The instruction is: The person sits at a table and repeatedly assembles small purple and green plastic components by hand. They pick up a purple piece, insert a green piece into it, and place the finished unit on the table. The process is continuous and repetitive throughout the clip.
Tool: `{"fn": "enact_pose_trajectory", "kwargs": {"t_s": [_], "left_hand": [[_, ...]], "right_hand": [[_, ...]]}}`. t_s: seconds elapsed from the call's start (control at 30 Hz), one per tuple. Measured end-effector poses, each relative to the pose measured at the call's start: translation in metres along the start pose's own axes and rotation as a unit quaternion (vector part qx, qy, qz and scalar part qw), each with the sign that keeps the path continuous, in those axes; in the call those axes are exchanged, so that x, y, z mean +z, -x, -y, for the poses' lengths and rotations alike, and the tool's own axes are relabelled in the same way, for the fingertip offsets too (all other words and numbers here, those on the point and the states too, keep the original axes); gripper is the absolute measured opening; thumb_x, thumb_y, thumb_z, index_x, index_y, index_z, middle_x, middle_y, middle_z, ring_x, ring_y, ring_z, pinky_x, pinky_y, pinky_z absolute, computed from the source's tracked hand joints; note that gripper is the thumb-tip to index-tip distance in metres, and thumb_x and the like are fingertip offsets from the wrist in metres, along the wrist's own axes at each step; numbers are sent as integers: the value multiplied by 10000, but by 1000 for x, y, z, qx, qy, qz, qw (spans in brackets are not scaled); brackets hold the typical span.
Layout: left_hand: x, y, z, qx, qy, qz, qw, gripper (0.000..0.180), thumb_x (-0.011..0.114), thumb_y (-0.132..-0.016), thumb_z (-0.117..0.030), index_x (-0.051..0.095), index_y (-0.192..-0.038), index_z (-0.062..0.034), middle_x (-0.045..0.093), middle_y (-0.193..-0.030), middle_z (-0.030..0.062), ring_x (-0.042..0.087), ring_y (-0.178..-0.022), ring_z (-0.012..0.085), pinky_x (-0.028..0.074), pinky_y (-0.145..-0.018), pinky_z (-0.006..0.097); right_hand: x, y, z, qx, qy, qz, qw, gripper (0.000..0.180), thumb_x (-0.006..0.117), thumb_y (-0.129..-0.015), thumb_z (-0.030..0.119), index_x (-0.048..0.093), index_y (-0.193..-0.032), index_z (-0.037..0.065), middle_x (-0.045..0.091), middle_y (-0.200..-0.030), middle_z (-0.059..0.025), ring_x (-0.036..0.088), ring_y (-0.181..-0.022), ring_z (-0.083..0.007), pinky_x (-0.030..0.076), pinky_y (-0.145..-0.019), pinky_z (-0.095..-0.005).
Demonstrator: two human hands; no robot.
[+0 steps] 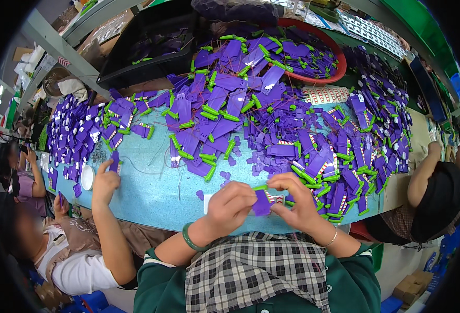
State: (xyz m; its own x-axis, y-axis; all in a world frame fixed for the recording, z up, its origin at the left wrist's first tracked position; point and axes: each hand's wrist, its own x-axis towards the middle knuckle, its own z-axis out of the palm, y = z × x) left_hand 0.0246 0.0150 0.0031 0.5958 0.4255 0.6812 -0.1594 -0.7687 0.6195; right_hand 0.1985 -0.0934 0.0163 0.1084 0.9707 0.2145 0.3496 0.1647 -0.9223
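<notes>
Close to the table's near edge, I hold a small flat purple plastic piece [261,205] with a bright green strip along its top. My left hand [231,207] pinches its left side. On its right side the fingers of my right hand [296,202] close around the corner, the thumb low and the index finger near the green strip. A red-and-white striped patch shows between the piece and my right thumb; I cannot tell whether it is on the piece. Just past my right hand lies a heap of purple pieces with green parts [339,172].
More purple and green pieces [209,115] cover the middle of the blue table [146,182]. Behind them stand a red basin [339,65] and a black bin [110,75]. A striped sticker sheet [326,96] lies at the back. Co-workers sit left [84,261] and right [433,203].
</notes>
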Motion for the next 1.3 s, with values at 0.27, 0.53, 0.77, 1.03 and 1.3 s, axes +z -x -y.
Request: {"fn": "enact_pose_trajectory", "kwargs": {"t_s": [0.27,0.53,0.77,1.03,1.3], "left_hand": [[3,-66,65,-19,-245,172,954,125,628,-743,-32,625,-868,-42,558,-836,97,585,-788,251,485,-630,366],[10,-94,108,101,-389,210,891,185,587,-725,-49,655,-897,-55,563,-959,110,563,-931,289,478,-749,360],[-12,-63,44,-314,153,181,919,107,644,-825,15,642,-920,-35,671,-916,92,644,-825,186,493,-749,287],[-6,1,-9,-491,540,41,683,195,579,-902,0,552,-1096,7,644,-914,104,647,-838,165,534,-729,274],[11,19,2,-349,398,-114,841,200,603,-846,91,594,-1031,16,621,-1010,90,621,-938,173,528,-855,322]], "right_hand": [[-8,0,-23,135,-291,-144,936,245,498,-922,-4,502,-1166,-27,594,-1026,-87,612,-951,-171,587,-797,-356],[-17,5,-9,110,-114,-37,987,361,541,-832,-81,571,-1189,-36,508,-1091,-87,560,-948,-142,574,-772,-278],[-27,-5,-15,-57,-96,-43,993,346,669,-772,-51,661,-1113,9,568,-1138,-148,586,-913,-164,496,-789,-284],[9,1,-20,123,-398,22,909,179,657,-845,-1,651,-1024,5,624,-995,-103,606,-816,-141,521,-694,-282],[25,4,-20,236,-510,-48,826,261,625,-867,8,623,-1128,-5,589,-954,-35,582,-833,-104,493,-670,-224]]}}
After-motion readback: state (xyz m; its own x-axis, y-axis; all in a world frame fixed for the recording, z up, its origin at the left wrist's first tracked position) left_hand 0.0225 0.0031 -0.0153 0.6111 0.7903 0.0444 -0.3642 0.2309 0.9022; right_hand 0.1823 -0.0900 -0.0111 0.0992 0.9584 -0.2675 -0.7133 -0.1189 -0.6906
